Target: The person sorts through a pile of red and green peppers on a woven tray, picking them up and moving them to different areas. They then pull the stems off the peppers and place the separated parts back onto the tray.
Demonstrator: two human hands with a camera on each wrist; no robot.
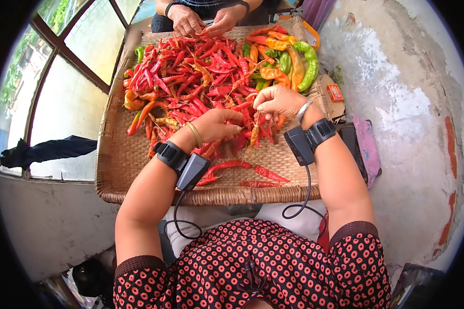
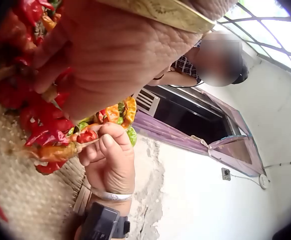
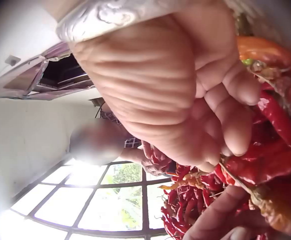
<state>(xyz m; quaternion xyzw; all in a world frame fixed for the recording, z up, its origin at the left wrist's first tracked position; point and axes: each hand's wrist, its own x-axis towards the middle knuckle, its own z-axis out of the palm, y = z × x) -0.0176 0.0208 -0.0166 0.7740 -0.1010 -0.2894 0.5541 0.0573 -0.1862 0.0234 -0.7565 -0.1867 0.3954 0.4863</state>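
Note:
Red chili peppers (image 1: 180,77) lie heaped in a woven tray (image 1: 214,195). My left hand (image 1: 219,125) rests low over the near side of the heap, fingers loosely extended among red peppers; in the left wrist view the left hand (image 2: 105,60) partly hides them. To its right, my right hand (image 1: 278,103) is bent, thumb and forefinger pinching thin stems. An orange, wrinkled pepper (image 1: 254,135) hangs below these fingers. The left wrist view shows the right hand (image 2: 110,160) at the stem end of that orange pepper (image 2: 58,151). The right wrist view shows the right palm (image 3: 140,75).
Large green peppers (image 1: 308,67) and orange ones lie at the tray's far right. Another person's hands (image 1: 206,20) work at the far edge. A few red peppers (image 1: 265,184) lie near the front rim. A small red box (image 1: 334,92) sits right of the tray.

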